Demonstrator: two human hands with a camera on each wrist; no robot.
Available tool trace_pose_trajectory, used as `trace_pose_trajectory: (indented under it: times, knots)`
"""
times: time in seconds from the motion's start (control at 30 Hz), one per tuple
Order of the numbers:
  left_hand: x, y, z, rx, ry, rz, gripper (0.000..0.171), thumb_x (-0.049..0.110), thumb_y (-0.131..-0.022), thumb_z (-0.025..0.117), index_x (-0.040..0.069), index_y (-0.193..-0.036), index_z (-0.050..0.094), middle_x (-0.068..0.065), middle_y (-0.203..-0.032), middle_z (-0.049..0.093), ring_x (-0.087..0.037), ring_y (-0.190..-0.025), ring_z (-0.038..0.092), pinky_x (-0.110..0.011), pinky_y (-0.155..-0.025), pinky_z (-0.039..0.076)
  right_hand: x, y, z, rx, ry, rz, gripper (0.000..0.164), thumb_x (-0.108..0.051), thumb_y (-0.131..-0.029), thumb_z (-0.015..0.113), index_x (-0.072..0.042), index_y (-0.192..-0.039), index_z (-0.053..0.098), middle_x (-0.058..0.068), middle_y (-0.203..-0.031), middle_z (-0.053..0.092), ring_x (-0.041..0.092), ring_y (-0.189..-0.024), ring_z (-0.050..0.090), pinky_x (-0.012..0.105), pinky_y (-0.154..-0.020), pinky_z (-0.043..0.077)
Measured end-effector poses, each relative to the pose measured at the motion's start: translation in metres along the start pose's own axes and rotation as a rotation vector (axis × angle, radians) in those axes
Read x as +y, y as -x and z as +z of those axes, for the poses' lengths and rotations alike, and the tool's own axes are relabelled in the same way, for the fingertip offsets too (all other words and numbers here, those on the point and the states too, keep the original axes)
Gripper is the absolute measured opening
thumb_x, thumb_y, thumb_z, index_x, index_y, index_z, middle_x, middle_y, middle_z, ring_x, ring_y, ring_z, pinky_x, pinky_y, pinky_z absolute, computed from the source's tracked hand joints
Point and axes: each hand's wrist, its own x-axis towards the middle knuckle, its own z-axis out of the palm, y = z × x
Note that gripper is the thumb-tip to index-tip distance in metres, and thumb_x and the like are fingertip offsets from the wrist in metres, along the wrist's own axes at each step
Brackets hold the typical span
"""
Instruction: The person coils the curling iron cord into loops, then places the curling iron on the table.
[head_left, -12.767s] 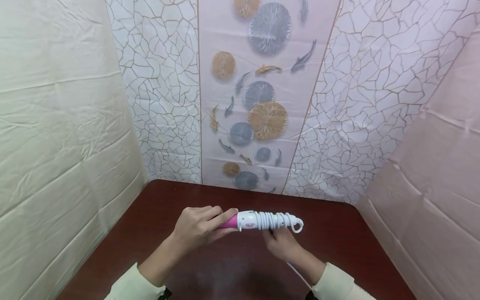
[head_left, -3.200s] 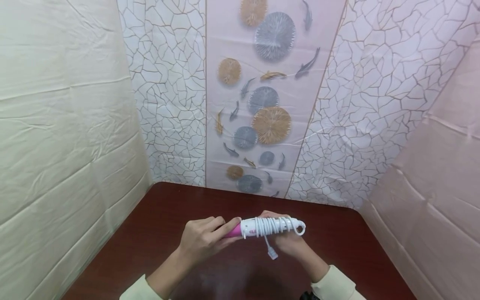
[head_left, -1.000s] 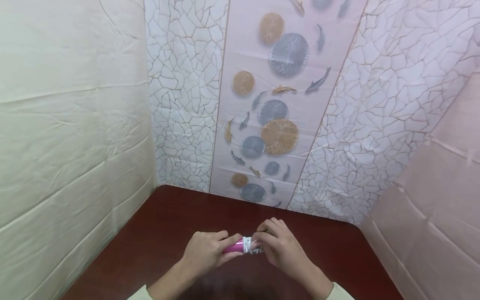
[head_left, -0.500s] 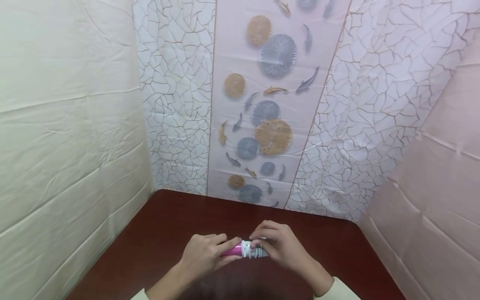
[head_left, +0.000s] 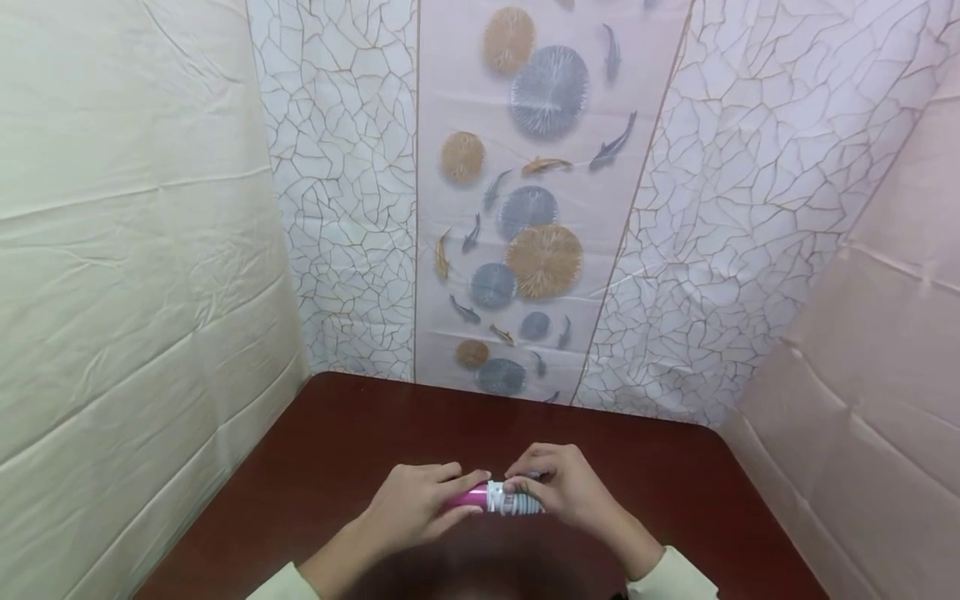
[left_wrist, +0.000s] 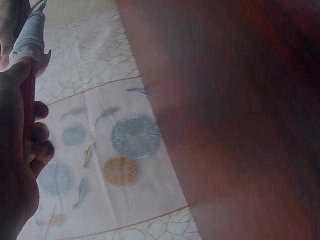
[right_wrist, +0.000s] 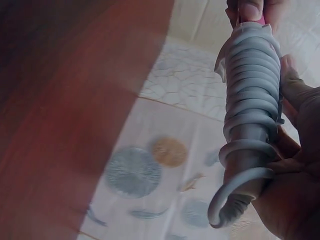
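A curling iron (head_left: 470,498) with a pink barrel and a white handle is held level above the table, between both hands. My left hand (head_left: 418,503) grips the pink barrel, thumb along the near side. White power cord (right_wrist: 252,92) is wound in several turns round the handle, ending in a loop at its tip. My right hand (head_left: 573,490) is at the wound handle, thumb and fingers bent, pinching the cord by its coils. In the right wrist view, the right thumb (right_wrist: 292,82) lies against the coils' side. The plug is mostly hidden by the right fingers.
A dark red-brown table (head_left: 390,425) lies below the hands. Behind it hangs a patterned sheet (head_left: 525,250) with fish and round motifs. Cream cloth walls (head_left: 150,292) stand at left and right.
Earlier the right hand was under the handle winding the cord, and then the plug hung free. Now that hand is over the coils and the plug no longer dangles. The left grip stays.
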Motion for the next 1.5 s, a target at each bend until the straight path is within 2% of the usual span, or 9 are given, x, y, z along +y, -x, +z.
trace_pose_trajectory:
  times: [0.17,0.33,0.43,0.57,0.77,0.93,1.07,1.3,1.5]
  knots:
    - [0.0,0.003,-0.001,-0.154,0.008,0.035,0.05,0.041,-0.105,0.075,0.025,-0.151,0.068,0.012,-0.101,0.065,-0.002,-0.073,0.05,-0.018,-0.06,0.043,0.008,0.008,0.004,-0.01,-0.001,0.046,0.006,-0.015,-0.094,0.088,-0.017,-0.1,0.086,-0.007,-0.093,0.081,0.001,-0.085,0.071,0.024,-0.072,0.06]
    - [-0.001,0.001,0.0,-0.374,0.03,-0.002,0.051,0.039,-0.114,0.06,0.022,-0.162,0.055,0.009,-0.115,0.068,-0.011,-0.096,0.059,-0.027,-0.08,0.052,0.013,0.013,0.005,0.024,0.048,0.085,0.015,-0.013,-0.09,0.091,-0.018,-0.101,0.082,-0.004,-0.095,0.08,0.0,-0.084,0.069,0.024,-0.072,0.062]
    - [-0.002,0.002,0.002,-0.443,0.068,-0.013,0.048,0.039,-0.117,0.054,0.02,-0.161,0.056,0.007,-0.122,0.07,-0.014,-0.106,0.059,-0.031,-0.088,0.054,0.016,0.017,0.007,0.033,0.074,0.102,0.015,-0.011,-0.09,0.091,-0.019,-0.098,0.082,-0.005,-0.095,0.08,0.001,-0.085,0.069,0.024,-0.072,0.062]
    - [-0.004,0.005,0.005,-0.482,0.156,-0.027,0.041,0.036,-0.115,0.057,0.019,-0.151,0.064,0.005,-0.12,0.071,-0.016,-0.108,0.059,-0.034,-0.092,0.053,0.023,0.024,0.011,0.019,0.116,0.124,0.012,-0.015,-0.091,0.091,-0.02,-0.095,0.081,-0.011,-0.093,0.077,0.0,-0.083,0.066,0.023,-0.071,0.059]
    - [-0.002,0.009,0.007,-0.582,0.302,-0.144,0.035,0.034,-0.114,0.06,0.022,-0.146,0.067,0.006,-0.122,0.073,-0.013,-0.111,0.058,-0.034,-0.094,0.049,0.035,0.033,0.017,-0.011,0.133,0.167,0.011,-0.021,-0.091,0.091,-0.023,-0.094,0.08,-0.013,-0.091,0.076,-0.001,-0.08,0.063,0.025,-0.071,0.056]
    - [0.002,0.016,0.013,-0.652,0.32,-0.194,0.035,0.038,-0.115,0.058,0.027,-0.147,0.066,0.011,-0.126,0.072,-0.009,-0.114,0.057,-0.036,-0.095,0.047,0.038,0.046,0.026,-0.023,0.136,0.182,0.014,-0.023,-0.091,0.092,-0.023,-0.092,0.077,-0.015,-0.089,0.072,-0.001,-0.08,0.061,0.026,-0.071,0.055]
    - [0.001,0.018,0.015,-0.682,0.323,-0.187,0.035,0.037,-0.114,0.06,0.024,-0.146,0.066,0.008,-0.128,0.071,-0.011,-0.117,0.058,-0.038,-0.093,0.047,0.039,0.053,0.031,-0.041,0.173,0.169,0.017,-0.024,-0.092,0.091,-0.024,-0.092,0.074,-0.016,-0.089,0.069,0.0,-0.08,0.058,0.022,-0.071,0.051]
    - [-0.004,0.018,0.013,-0.706,0.322,-0.184,0.035,0.036,-0.114,0.06,0.024,-0.146,0.065,0.006,-0.13,0.066,-0.013,-0.119,0.058,-0.036,-0.089,0.048,0.035,0.061,0.039,-0.074,0.254,0.157,0.019,-0.028,-0.093,0.09,-0.026,-0.095,0.071,-0.016,-0.097,0.062,0.005,-0.088,0.053,0.026,-0.077,0.048]
    - [-0.004,0.02,0.008,-0.715,0.312,-0.183,0.035,0.035,-0.112,0.065,0.024,-0.145,0.066,0.006,-0.129,0.067,-0.013,-0.118,0.06,-0.037,-0.089,0.049,0.027,0.07,0.051,-0.041,0.366,0.059,0.025,-0.035,-0.086,0.094,-0.027,-0.088,0.071,-0.01,-0.097,0.059,0.004,-0.091,0.043,0.029,-0.081,0.037]
